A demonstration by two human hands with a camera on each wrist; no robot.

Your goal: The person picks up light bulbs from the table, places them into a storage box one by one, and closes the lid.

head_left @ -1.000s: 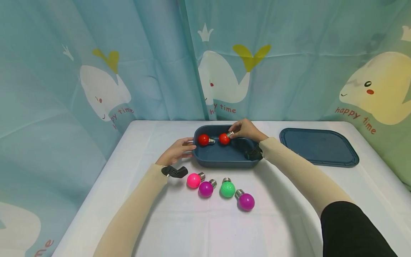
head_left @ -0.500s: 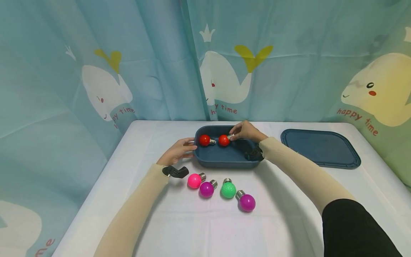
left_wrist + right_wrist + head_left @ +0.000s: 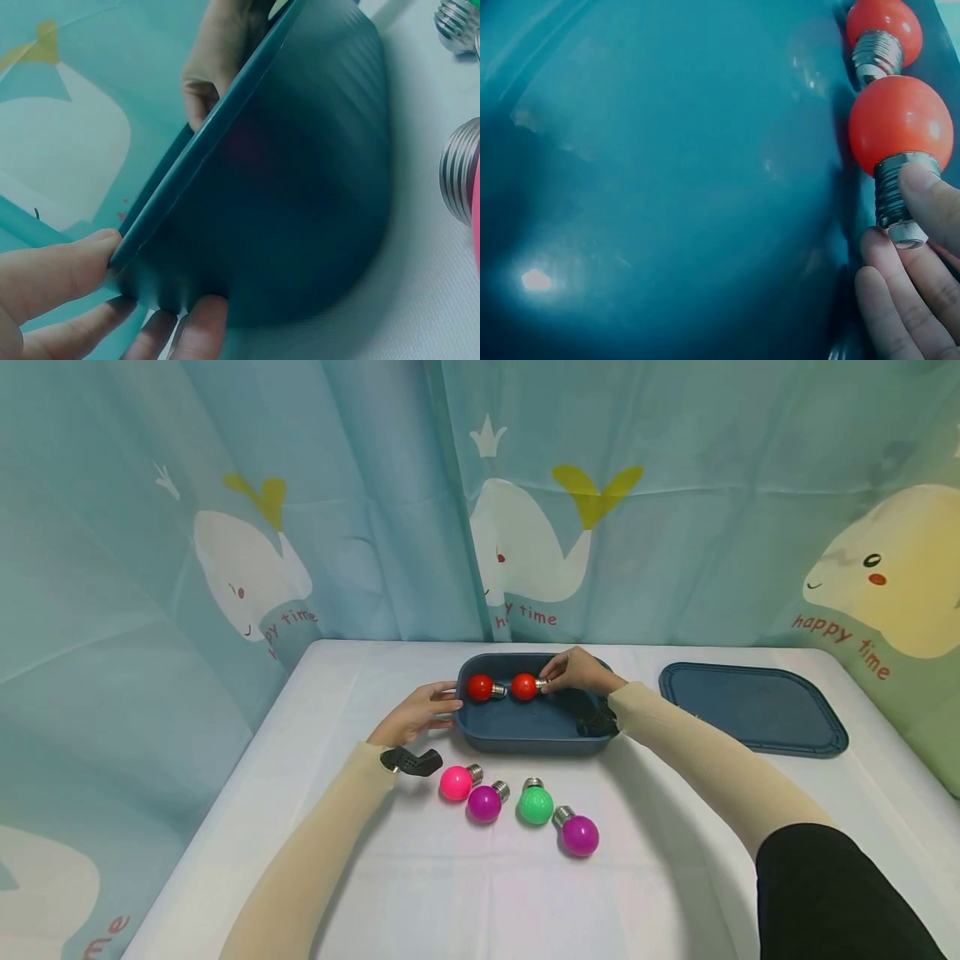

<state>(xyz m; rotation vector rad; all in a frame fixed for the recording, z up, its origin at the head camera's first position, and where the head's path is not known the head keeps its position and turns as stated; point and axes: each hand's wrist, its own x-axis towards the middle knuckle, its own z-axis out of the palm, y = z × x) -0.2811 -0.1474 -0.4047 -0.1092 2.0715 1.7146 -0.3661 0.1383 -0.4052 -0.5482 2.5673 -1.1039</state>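
A dark blue rectangular bin (image 3: 517, 746) stands on the white table. My left hand (image 3: 412, 717) rests against its left end; the left wrist view shows the thumb (image 3: 90, 251) at the rim and the fairly straight fingers (image 3: 206, 319) on the outer wall. Inside the bin's far side, my right hand (image 3: 581, 672) pinches the silvery screw base of a red light bulb (image 3: 901, 120) between thumb and fingers. That bulb lies nearly level, close to the bin's floor. Just left of it a second red light bulb (image 3: 480, 687) lies with its base pointing right.
In front of the bin lie a pink bulb (image 3: 455, 783), a purple bulb (image 3: 484, 804), a green bulb (image 3: 536, 806) and another purple bulb (image 3: 580, 836). A dark blue lid (image 3: 753, 706) lies flat at the right. Behind the table hangs a printed curtain (image 3: 375, 502).
My right hand has come down slightly, and the base of the bulb it pinches has tipped from slanting upward to nearly level. The left hand stays at the bin's end.
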